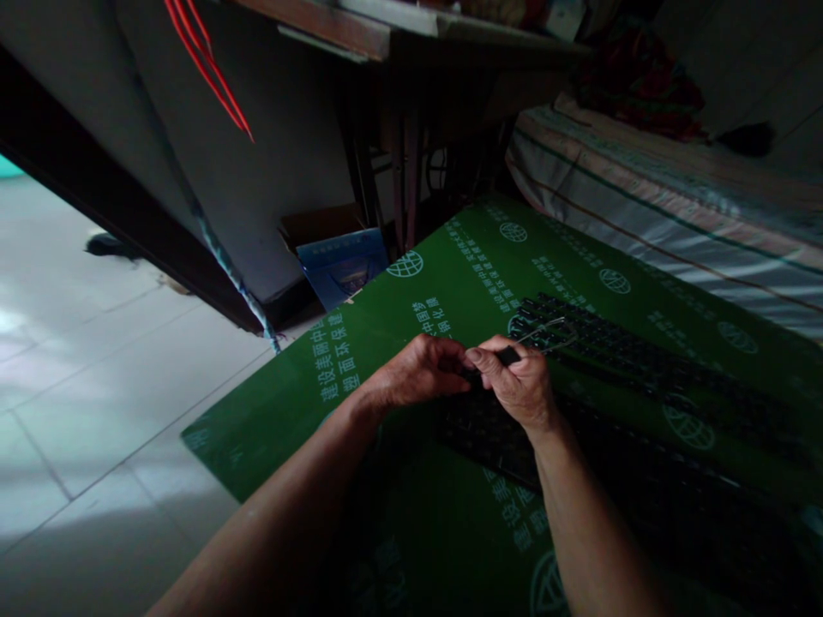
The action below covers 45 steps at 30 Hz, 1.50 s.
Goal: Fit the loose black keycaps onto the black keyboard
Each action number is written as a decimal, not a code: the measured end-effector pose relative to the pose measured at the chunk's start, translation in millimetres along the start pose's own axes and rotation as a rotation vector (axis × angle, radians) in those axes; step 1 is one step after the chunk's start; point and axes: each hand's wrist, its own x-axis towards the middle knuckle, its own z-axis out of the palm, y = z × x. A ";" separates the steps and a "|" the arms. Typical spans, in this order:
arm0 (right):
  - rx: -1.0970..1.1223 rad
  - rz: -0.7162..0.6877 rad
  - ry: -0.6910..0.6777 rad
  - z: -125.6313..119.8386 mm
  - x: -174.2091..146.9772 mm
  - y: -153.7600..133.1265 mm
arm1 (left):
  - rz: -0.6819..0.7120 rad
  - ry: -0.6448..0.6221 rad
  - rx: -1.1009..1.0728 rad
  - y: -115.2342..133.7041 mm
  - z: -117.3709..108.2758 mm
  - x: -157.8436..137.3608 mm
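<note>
In front of me my right hand (518, 381) is closed on what looks like a wire keycap puller; its thin metal wires (551, 332) stick out past the knuckles. A small black part (507, 356) shows between the thumb and fingers. Meeting it from the left, my left hand (430, 370) has its fingers pinched together; a small dark piece seems to be at the fingertips, too dim to name. Beneath and beyond the hands lies a black keyboard (617, 347) with rows of keys. Another dark keyboard-like panel (495, 437) lies nearer, partly covered by my right forearm.
A green board (276, 446) with white printed characters and globe marks carries these things. Behind stand a wooden table (334, 26) and a blue box (344, 261). A bed with a striped sheet (643, 214) is at the right. Pale floor tiles (83, 386) spread left.
</note>
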 end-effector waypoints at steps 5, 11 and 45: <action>-0.036 -0.045 0.028 -1.4 2.7 0.8 | -0.021 -0.017 -0.080 -2.6 -0.4 0.6; -0.020 0.016 0.120 -6.7 2.1 6.0 | -0.009 0.010 -0.179 -7.7 -0.8 1.8; -0.076 0.017 -0.048 -0.6 1.4 2.3 | -0.069 0.256 -0.507 -1.4 5.7 4.5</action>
